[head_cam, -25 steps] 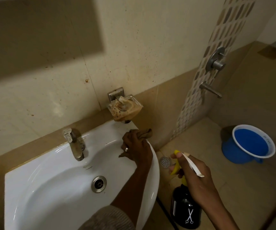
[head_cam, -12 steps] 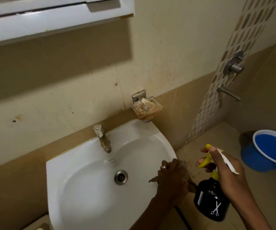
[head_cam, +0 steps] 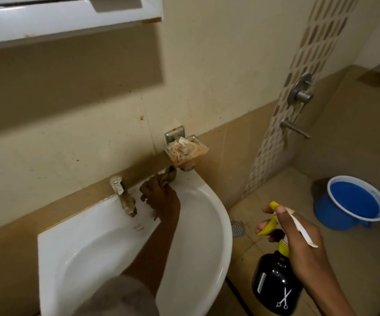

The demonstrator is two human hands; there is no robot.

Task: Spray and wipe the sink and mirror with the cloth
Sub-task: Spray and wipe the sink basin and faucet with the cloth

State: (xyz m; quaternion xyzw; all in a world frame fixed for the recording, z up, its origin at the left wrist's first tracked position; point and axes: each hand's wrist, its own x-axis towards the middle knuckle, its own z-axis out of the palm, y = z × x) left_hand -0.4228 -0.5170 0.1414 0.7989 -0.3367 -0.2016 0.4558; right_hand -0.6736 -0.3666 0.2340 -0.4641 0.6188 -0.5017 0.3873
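Left hand [head_cam: 160, 199] – fingers clenched on the cloth [head_cam: 167, 177] at the sink [head_cam: 207, 224] rear rim, beside the tap [head_cam: 123, 195]. Right hand [head_cam: 298, 242] – fingers grasping the spray bottle [head_cam: 275, 283].

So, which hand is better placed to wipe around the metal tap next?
The left hand: it holds the brown cloth on the white sink beside the tap. The right hand holds the black spray bottle.

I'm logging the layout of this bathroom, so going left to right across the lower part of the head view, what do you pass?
Tap → left hand holding the cloth on the sink → floor drain → right hand holding the spray bottle → blue bucket.
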